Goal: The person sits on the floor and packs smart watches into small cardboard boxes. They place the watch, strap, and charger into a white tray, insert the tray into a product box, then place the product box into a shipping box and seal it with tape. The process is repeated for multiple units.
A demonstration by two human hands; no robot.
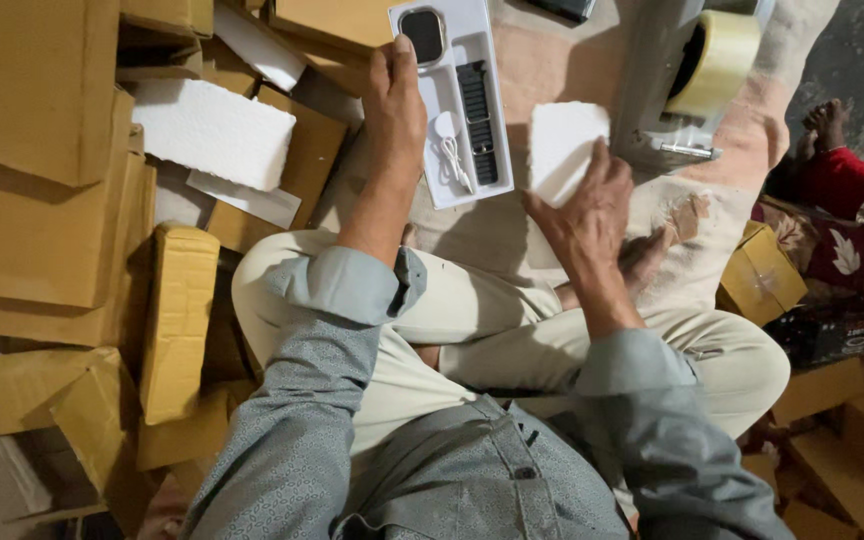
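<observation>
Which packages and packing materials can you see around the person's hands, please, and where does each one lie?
White tray: flat oblong under the left hand, holding a dark smartwatch, strap and cable.
White foam piece: small square held by the right hand.
Tape roll: clear yellowish ring, upper right.
Cardboard boxes: brown, piled at left.
Small box: brown, at right.
Foam slab: white, among the left boxes.

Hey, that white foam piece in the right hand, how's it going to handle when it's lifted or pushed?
The foam piece is probably very light: the right hand holds it by one edge with fingertips alone. It looks stiff, keeping flat without sagging. Its rough, grainy surface suggests it would grip rather than slip, but might crumble or snap if squeezed hard.
</observation>
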